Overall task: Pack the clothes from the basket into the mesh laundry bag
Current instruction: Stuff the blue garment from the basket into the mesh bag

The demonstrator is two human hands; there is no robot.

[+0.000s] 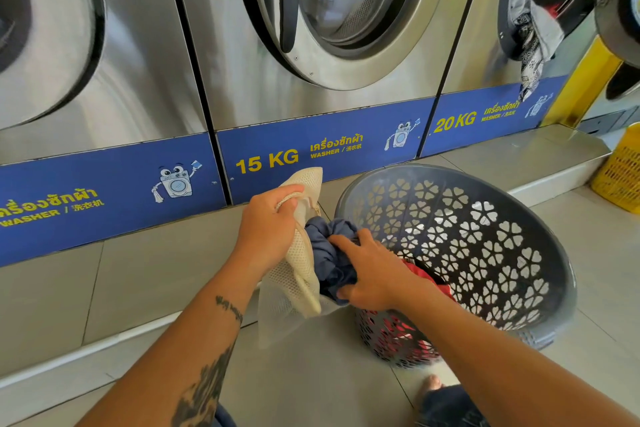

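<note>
1. Fingers (346,243) of right hand (372,274) curled into a navy garment (329,253), pushing it into the cream mesh laundry bag (298,263), just beside the grey basket (485,246).
2. Left hand (268,229) pinching the bag's rim open.
3. Soft, light, floppy, likely to snag; best bunched at mid-fabric.
4. One bag, one basket, one navy piece; red clothes (429,279) inside, number unclear.

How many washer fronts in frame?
3. One at far left, door cut off by the edge; the 15 KG washer in the middle, door shut; the 20 KG washer at right, door open, clothes hanging out. More may sit outside the frame.
</note>
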